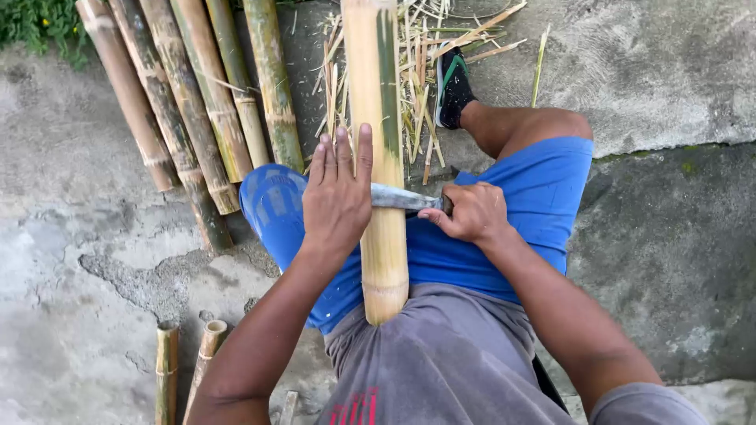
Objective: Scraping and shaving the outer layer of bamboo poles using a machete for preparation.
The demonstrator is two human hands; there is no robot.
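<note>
Head view, looking down on a seated person over a concrete floor (pixel 94 260).

Far left, top: a patch of green plants (pixel 35 24) at the floor's edge. Beside it, five bamboo poles (pixel 189 102) lie side by side, slanting from top left down toward the person's knee. Lower left: two short bamboo pieces (pixel 185 366) lie on the cracked concrete, well apart from the five poles.

Centre left: the left hand (pixel 337 197) rests flat against the left side of the culm (pixel 378 157), fingers straight and close together, thumb raised along the culm; it steadies rather than clasps. The culm is a thick yellow-green bamboo length running from the top edge down to the person's lap, its lower cut end against the grey shirt (pixel 441 362). It lies across the blue shorts (pixel 504 228), between the thighs.

Centre: a blade (pixel 402 198) lies crosswise on the culm, its metal touching the right side just below the left thumb.

Centre right: the right hand (pixel 471 212) is curled tight around the blade's handle, fingers closed, thumb pointing toward the culm.

Top centre to right: split strips and shavings (pixel 425 63) are strewn on the floor around the culm's upper part. A foot in a black sandal (pixel 453 86) with a green strap rests among them.
</note>
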